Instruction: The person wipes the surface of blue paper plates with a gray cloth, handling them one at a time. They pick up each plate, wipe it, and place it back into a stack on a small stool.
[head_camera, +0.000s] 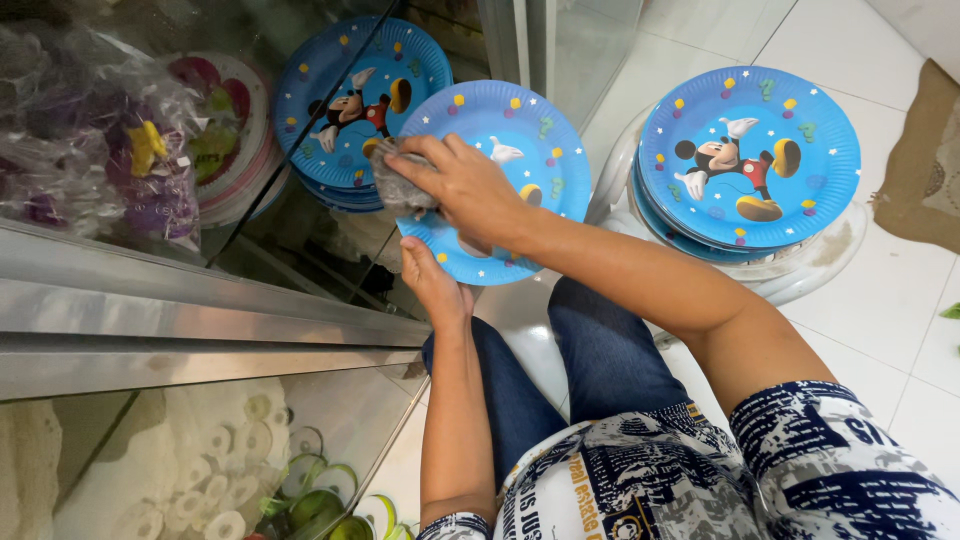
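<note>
My left hand (434, 282) grips the lower rim of a blue paper plate (520, 130) with a cartoon print, holding it up over my lap. My right hand (462, 185) presses a crumpled grey cloth (396, 188) against the plate's face, covering most of the printed figure. A stack of matching blue plates (748, 155) rests on a white stool (820, 255) to the right. Another stack of the same plates (350, 100) lies on a glass shelf (280, 240) at the upper left.
A metal-framed glass display case (190, 320) fills the left side, with bagged party items (100, 140), pink-rimmed plates (235, 130) and ribbon rolls (240, 480) inside. White floor tiles (880, 320) lie to the right, with a brown mat (925, 160) at the far edge.
</note>
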